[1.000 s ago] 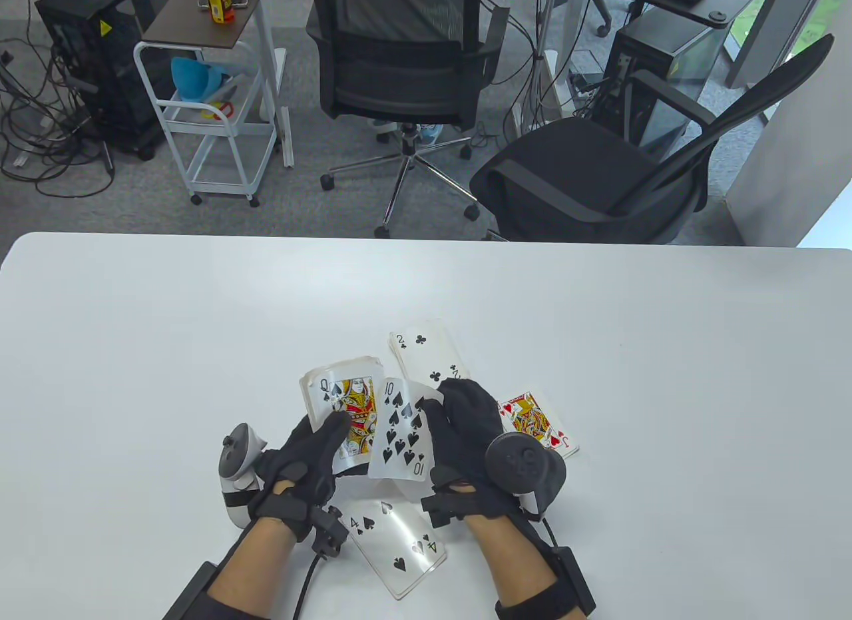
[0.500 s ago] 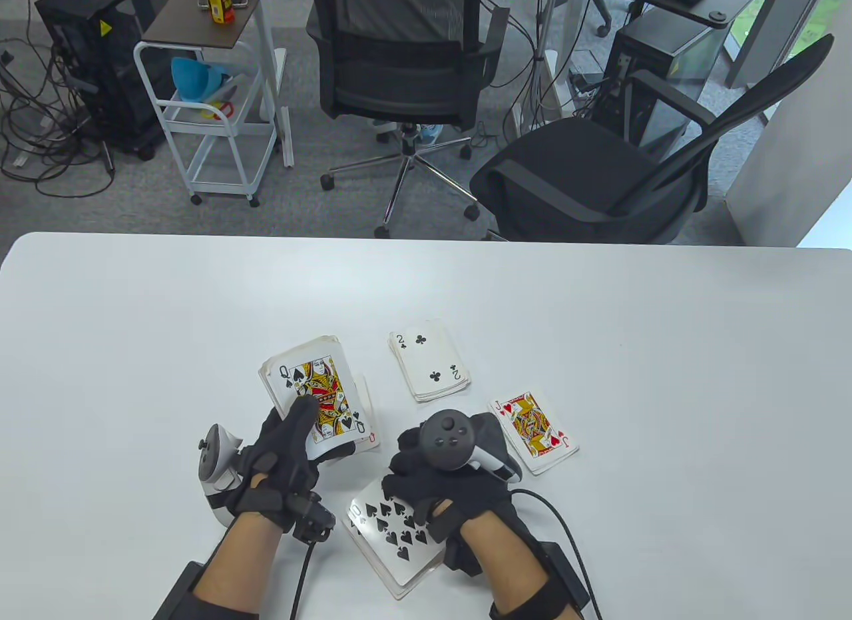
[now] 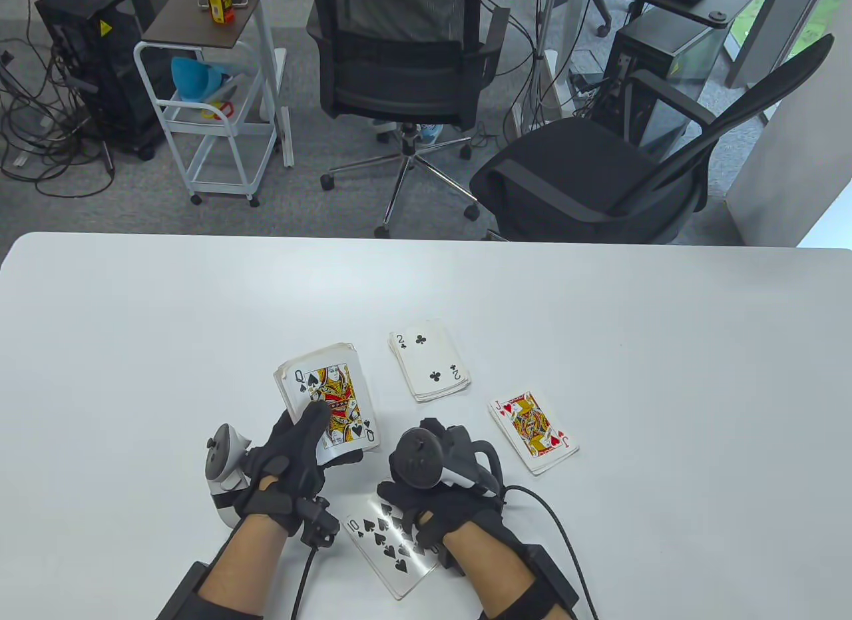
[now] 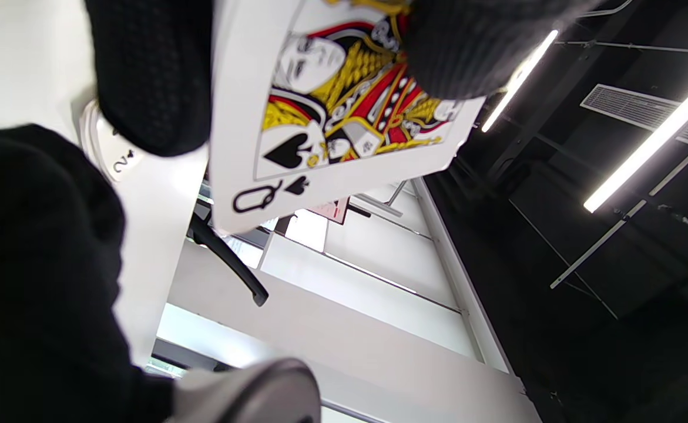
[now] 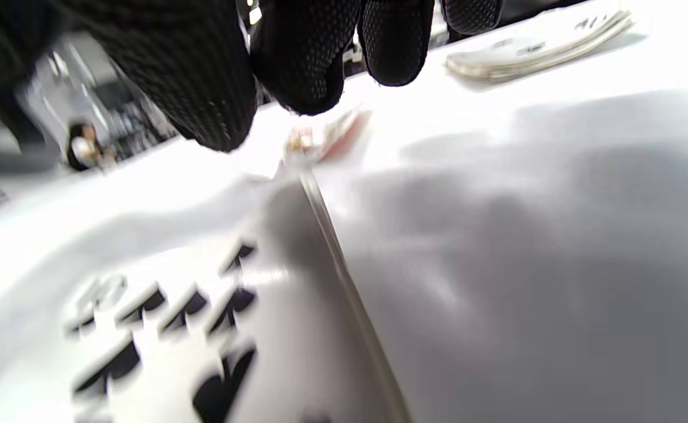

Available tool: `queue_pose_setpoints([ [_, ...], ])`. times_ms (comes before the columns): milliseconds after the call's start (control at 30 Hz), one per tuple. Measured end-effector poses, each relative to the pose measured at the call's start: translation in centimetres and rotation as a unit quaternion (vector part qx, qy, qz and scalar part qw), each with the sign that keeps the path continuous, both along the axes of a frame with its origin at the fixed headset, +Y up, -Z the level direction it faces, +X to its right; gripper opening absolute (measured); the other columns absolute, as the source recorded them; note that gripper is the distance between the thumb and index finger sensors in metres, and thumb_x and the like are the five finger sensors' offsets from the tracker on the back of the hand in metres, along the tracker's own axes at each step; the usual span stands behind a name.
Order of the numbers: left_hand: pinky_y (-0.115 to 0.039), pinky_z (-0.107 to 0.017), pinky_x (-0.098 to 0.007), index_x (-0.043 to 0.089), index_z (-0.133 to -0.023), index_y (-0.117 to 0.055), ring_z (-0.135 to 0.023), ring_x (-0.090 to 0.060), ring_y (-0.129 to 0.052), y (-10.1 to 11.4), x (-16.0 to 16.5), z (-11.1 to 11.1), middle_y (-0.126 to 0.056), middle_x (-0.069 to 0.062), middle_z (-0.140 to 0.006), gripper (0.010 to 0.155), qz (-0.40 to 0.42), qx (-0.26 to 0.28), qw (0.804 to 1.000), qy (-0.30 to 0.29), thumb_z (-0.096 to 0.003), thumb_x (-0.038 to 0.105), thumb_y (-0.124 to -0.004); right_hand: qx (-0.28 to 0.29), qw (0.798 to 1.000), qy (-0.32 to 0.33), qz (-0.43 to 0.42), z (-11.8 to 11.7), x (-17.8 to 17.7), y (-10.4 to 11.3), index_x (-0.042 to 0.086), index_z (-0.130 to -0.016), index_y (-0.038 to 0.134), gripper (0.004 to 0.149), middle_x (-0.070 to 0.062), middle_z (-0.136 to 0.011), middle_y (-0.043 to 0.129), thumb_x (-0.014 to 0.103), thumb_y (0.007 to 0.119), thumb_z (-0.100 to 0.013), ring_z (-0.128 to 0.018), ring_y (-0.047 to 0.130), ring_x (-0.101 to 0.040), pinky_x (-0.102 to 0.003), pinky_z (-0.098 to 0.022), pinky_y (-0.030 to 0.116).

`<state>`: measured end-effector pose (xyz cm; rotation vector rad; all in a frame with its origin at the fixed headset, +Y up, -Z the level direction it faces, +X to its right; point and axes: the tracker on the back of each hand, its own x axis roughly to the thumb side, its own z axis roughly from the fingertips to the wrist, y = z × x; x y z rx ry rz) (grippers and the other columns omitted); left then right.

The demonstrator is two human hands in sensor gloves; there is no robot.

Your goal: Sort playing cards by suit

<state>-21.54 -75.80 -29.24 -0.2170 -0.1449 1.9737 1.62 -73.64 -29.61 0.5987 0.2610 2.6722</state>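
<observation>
With the sorting partway done, three face-up piles and a held deck showing. At left, left hand point(image 3: 293, 457) gripping the deck point(image 3: 326, 400), thumb laid across the queen of spades on top, deck lifted off the table point(image 3: 133, 327). Just right and nearer, spade pile point(image 3: 389, 547) topped by the ten, right hand point(image 3: 432, 497) over its far corner, fingers hanging loosely curled in the wrist view, nothing pinched, contact with the card unclear. Farther back, club pile point(image 3: 429, 367) showing a two; rightmost, heart pile point(image 3: 532, 430) showing a jack. Probably between cards: ten placed, queen next. Next move likely calls for reaching to the deck, sliding off only the queen, laying it squarely on the spades.
</observation>
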Motion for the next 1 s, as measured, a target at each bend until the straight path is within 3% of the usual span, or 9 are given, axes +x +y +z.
queue_pose_setpoints([
  [133, -0.095, -0.049, -0.041, 0.027, -0.106, -0.063, -0.085, -0.03, -0.095, -0.1, 0.3, 0.1, -0.081, 0.001, -0.101, 0.057, -0.032, 0.002, 0.999, -0.004, -0.0578, 0.053, -0.081, 0.049, 0.992, -0.06, -0.099, -0.3, 1.9, 0.9, 0.008, -0.079, 0.084, 0.044, -0.024, -0.106, 0.057, 0.046, 0.077, -0.058, -0.102, 0.037, -0.055, -0.075, -0.066, 0.032],
  [300, -0.095, -0.048, -0.041, 0.027, -0.105, -0.063, -0.085, -0.03, -0.095, -0.2, 0.8, 0.1, -0.082, 0.001, -0.101, 0.057, -0.057, 0.001, 0.998, -0.015, -0.0577, 0.052, -0.081, 0.107, 0.959, -0.133, -0.225, -0.3, 4.3, 1.9, 0.008, -0.085, 0.081, 0.045, -0.024, -0.105, 0.058, 0.043, 0.076, -0.058, -0.1, 0.041, -0.055, -0.074, -0.066, 0.034],
  [467, -0.094, -0.049, -0.041, 0.028, -0.105, -0.063, -0.085, -0.03, -0.094, -0.7, 1.8, 0.2, -0.082, 0.0, -0.101, 0.056, -0.089, -0.004, 0.995, -0.041, -0.0576, 0.052, -0.081, 0.133, 0.93, -0.147, -0.31, 0.0, 5.3, 2.3, 0.009, -0.089, 0.077, 0.05, -0.023, -0.105, 0.058, 0.047, 0.075, -0.057, -0.1, 0.043, -0.054, -0.073, -0.066, 0.037],
  [767, -0.094, -0.049, -0.042, 0.028, -0.105, -0.064, -0.085, -0.031, -0.094, -0.8, 3.4, 0.6, -0.082, 0.0, -0.101, 0.056, -0.142, 0.013, 0.987, -0.078, -0.0573, 0.051, -0.082, 0.142, 0.933, -0.151, -0.295, 0.5, 4.5, 2.0, 0.008, -0.092, 0.069, 0.061, -0.023, -0.106, 0.056, 0.055, 0.081, -0.054, -0.1, 0.043, -0.054, -0.073, -0.066, 0.037],
  [867, -0.094, -0.049, -0.041, 0.028, -0.105, -0.064, -0.084, -0.03, -0.095, -0.9, 3.7, 0.7, -0.083, 0.001, -0.1, 0.056, -0.182, 0.025, 0.98, -0.078, -0.057, 0.051, -0.082, 0.154, 0.932, -0.159, -0.286, 0.7, 4.4, 2.1, 0.007, -0.085, 0.072, 0.056, -0.021, -0.103, 0.06, 0.05, 0.086, -0.052, -0.099, 0.049, -0.054, -0.073, -0.066, 0.041],
  [1000, -0.095, -0.048, -0.041, 0.027, -0.105, -0.064, -0.083, -0.03, -0.096, -1.3, 3.8, 0.7, -0.083, 0.001, -0.1, 0.056, -0.165, 0.01, 0.983, -0.084, -0.0569, 0.05, -0.083, 0.164, 0.928, -0.157, -0.295, 0.8, 4.4, 2.4, 0.007, -0.079, 0.074, 0.048, -0.02, -0.102, 0.064, 0.044, 0.088, -0.051, -0.098, 0.054, -0.052, -0.072, -0.067, 0.043],
])
